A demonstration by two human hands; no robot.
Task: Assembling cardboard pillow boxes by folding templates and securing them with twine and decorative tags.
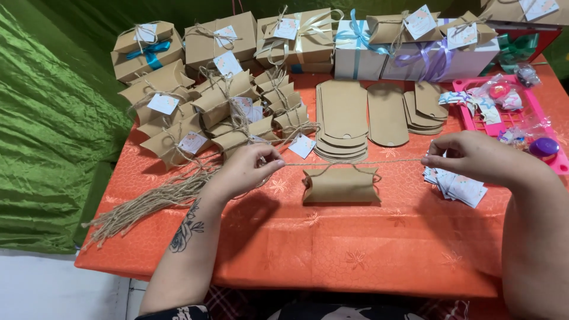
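Twine (355, 161) is held stretched between left hand (246, 169) and right hand (474, 157), fingers pinched on its ends, just above a brown pillow box (340, 186) on the orange tablecloth (355, 249).

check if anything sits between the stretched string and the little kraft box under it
Nothing visible does. The string, held taut between the left hand and the right hand, runs just over the pillow box with only bare orange tablecloth around it.

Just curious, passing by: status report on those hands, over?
Left hand and right hand pinch twine taut. Kraft pillow box beneath it. Nothing in the way.
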